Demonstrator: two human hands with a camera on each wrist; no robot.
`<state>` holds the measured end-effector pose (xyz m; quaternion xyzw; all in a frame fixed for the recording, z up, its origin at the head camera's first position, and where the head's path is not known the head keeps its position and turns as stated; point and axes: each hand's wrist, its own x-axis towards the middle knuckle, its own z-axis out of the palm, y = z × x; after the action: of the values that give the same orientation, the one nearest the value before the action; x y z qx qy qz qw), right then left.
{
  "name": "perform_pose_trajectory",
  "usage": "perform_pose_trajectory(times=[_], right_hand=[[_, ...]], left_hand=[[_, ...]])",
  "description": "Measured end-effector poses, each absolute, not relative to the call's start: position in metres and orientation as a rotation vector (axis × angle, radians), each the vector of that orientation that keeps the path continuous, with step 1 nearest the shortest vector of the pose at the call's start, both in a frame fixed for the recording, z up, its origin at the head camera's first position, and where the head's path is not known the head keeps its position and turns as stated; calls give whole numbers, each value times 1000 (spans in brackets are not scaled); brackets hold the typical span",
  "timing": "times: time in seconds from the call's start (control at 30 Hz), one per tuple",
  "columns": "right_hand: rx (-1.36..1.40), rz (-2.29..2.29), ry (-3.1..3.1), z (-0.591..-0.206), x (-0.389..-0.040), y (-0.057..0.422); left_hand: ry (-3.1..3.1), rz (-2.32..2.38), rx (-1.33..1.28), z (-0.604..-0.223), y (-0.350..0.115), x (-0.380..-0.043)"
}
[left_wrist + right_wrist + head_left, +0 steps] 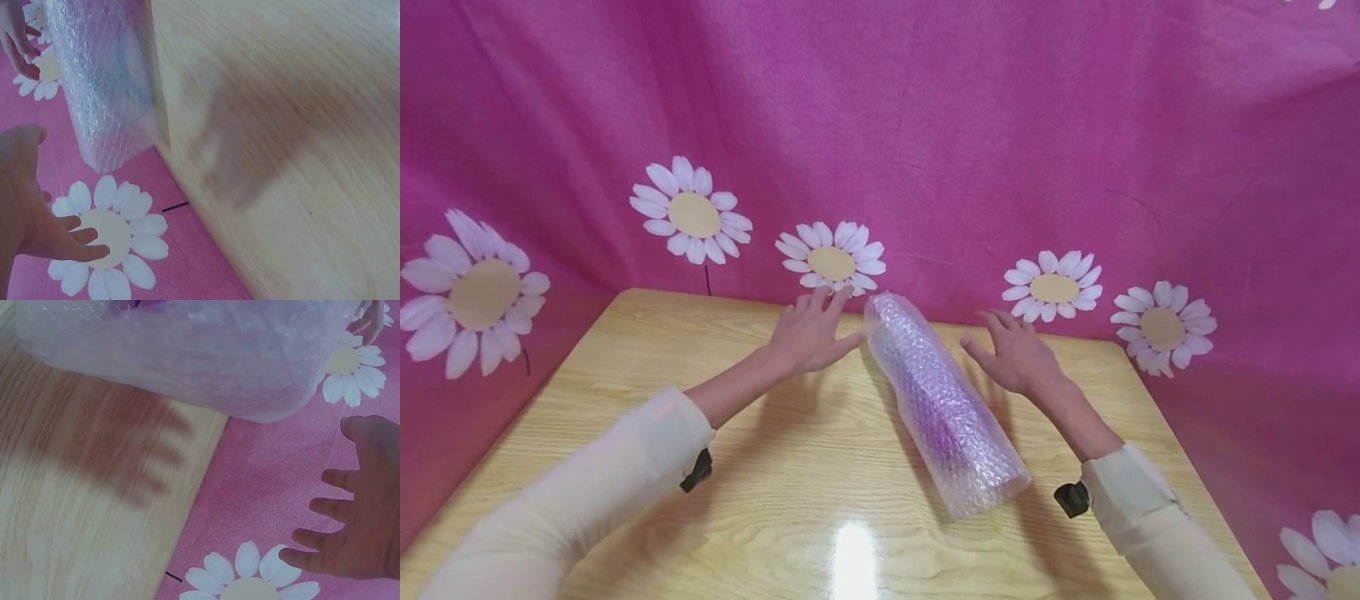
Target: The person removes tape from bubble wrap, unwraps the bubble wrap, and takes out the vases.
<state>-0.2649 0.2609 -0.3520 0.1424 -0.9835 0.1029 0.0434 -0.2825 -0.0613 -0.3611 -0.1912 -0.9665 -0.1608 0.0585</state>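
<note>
A long roll of bubble wrap [936, 408] lies slantwise on the wooden table, its far end near the back edge and something purple showing through the plastic. To its left is my left hand [808, 333], fingers spread and the thumb right at the roll's far end. My right hand [1018, 354] hovers on the other side, fingers loosely extended, with a gap to the roll. In the left wrist view the left hand [37, 206] holds nothing. Spread fingers of the right hand [350, 519] appear in the right wrist view, below the bubble wrap [187, 369].
The wooden table [760, 500] reaches back to a magenta cloth [925, 150] printed with large white daisies, which hangs at the back and both sides. Dark wrist cameras [1072, 499] sit at the cuffs. Hand shadows fall on the tabletop.
</note>
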Motion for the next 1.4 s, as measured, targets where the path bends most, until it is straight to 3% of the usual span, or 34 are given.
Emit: perform_pose_trajectory(times=[1.4], right_hand=[[567,691,-3011,-375,-243,248]], left_hand=[[-2957,-1033,-661,-405,-19,-242]])
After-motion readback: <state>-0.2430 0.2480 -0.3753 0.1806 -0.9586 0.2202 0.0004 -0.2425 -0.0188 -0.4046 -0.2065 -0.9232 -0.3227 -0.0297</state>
